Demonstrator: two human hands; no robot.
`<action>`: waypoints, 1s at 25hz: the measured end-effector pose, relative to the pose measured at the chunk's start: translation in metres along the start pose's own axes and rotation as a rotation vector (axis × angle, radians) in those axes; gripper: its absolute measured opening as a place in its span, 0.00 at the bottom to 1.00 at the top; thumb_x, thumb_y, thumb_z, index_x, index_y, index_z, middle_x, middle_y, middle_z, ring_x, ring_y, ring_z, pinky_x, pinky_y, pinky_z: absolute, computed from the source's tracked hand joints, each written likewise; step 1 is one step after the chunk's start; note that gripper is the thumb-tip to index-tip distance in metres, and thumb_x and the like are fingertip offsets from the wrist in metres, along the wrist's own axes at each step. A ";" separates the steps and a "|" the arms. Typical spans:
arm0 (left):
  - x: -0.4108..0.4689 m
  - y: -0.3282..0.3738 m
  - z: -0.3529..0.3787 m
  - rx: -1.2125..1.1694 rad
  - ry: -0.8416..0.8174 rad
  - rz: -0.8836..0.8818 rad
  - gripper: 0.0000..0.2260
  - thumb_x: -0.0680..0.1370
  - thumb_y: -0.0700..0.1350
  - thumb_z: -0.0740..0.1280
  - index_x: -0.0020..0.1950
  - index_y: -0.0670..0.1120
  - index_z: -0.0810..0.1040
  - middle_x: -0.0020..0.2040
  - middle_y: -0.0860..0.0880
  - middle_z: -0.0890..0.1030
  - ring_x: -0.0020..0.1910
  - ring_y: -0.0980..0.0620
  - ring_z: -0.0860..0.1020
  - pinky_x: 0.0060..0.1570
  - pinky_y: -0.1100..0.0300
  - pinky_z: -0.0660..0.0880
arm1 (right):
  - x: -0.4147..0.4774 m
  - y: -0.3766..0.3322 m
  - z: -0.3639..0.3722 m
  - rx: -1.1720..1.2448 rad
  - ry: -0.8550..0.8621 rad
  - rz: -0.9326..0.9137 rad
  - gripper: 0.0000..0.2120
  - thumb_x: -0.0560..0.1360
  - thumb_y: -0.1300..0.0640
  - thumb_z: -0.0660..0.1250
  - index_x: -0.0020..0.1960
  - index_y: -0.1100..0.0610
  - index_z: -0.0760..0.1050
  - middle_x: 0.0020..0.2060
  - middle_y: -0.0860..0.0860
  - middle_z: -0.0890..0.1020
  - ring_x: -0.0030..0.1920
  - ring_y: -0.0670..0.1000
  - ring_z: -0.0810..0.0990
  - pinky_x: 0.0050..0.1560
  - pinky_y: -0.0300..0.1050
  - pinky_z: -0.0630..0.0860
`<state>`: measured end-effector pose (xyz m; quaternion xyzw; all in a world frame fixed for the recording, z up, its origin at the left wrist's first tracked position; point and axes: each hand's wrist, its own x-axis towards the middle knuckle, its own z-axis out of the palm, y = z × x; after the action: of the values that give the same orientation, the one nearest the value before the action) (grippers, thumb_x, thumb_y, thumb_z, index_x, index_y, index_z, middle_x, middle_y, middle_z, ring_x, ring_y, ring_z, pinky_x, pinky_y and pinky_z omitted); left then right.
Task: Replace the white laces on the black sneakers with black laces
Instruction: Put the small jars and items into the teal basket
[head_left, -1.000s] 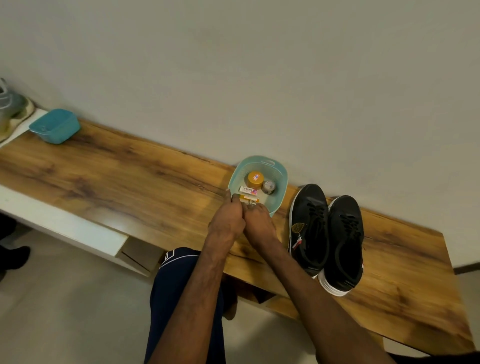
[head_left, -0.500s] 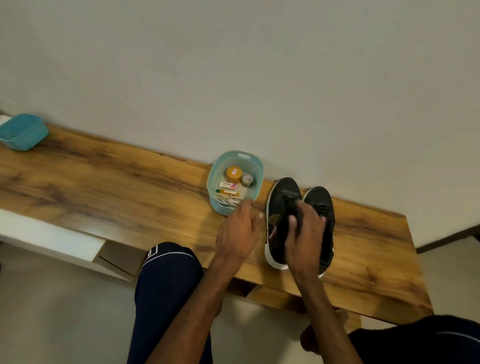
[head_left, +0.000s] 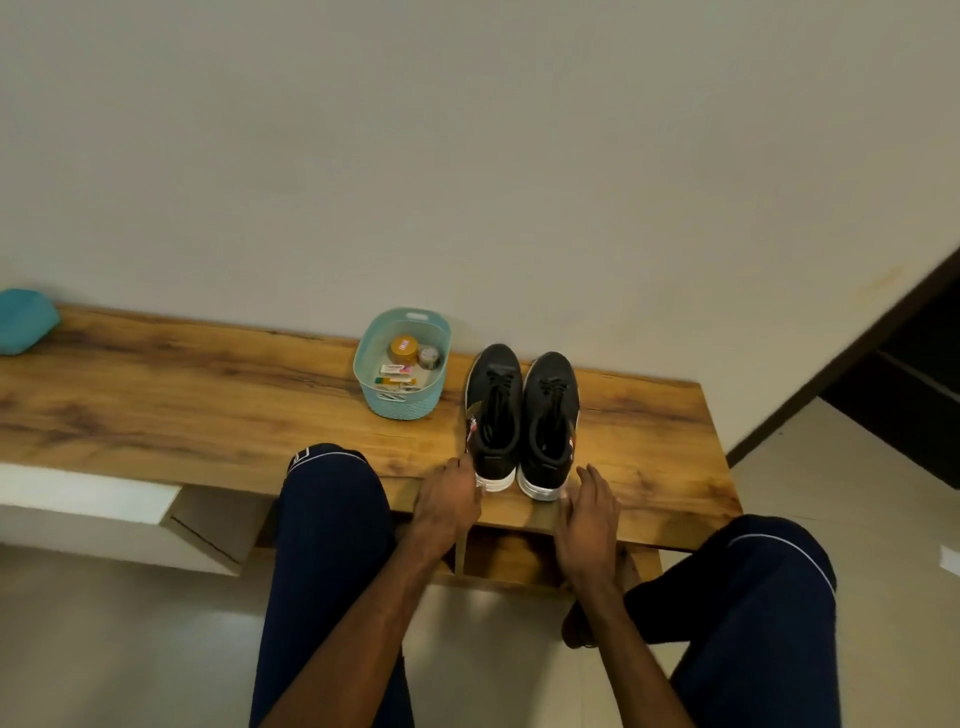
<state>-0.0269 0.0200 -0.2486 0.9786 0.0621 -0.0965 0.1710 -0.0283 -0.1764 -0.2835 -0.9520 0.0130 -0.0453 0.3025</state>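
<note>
Sneakers (head_left: 522, 415) stood paired on table (head_left: 208, 415), heels just ahead of both hands, black-laced. Probably being squared up as finished. Left hand (head_left: 449, 499) loosely curled, touching one heel; right hand (head_left: 589, 514) relaxed open beside the other. Neither held anything.

Head-worn, looking forward and down. Close above the knees (head_left: 332, 493), facing a wooden bench (head_left: 182, 410) against a wall (head_left: 467, 156).
</note>
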 end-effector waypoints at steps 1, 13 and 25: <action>-0.007 0.003 0.004 0.024 0.009 0.009 0.19 0.80 0.50 0.65 0.69 0.45 0.68 0.63 0.45 0.76 0.61 0.46 0.76 0.59 0.52 0.74 | -0.005 0.002 -0.004 -0.028 -0.009 -0.008 0.20 0.83 0.55 0.59 0.73 0.61 0.67 0.73 0.58 0.69 0.73 0.58 0.65 0.74 0.57 0.58; -0.084 0.032 0.005 0.143 0.044 0.161 0.30 0.81 0.44 0.64 0.80 0.45 0.54 0.80 0.46 0.58 0.75 0.46 0.63 0.67 0.50 0.71 | -0.052 -0.004 -0.057 -0.173 -0.245 -0.124 0.24 0.82 0.56 0.59 0.78 0.55 0.60 0.74 0.56 0.69 0.73 0.56 0.66 0.74 0.53 0.62; -0.015 0.033 -0.001 -0.457 0.160 -0.147 0.48 0.70 0.54 0.78 0.79 0.44 0.51 0.76 0.44 0.63 0.73 0.43 0.66 0.67 0.47 0.71 | 0.018 -0.039 -0.026 0.178 -0.228 0.046 0.58 0.69 0.42 0.77 0.80 0.53 0.39 0.78 0.55 0.57 0.74 0.61 0.63 0.69 0.62 0.69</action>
<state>-0.0365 -0.0116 -0.2335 0.9119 0.1667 -0.0143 0.3747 -0.0133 -0.1605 -0.2380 -0.9198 -0.0035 0.0693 0.3862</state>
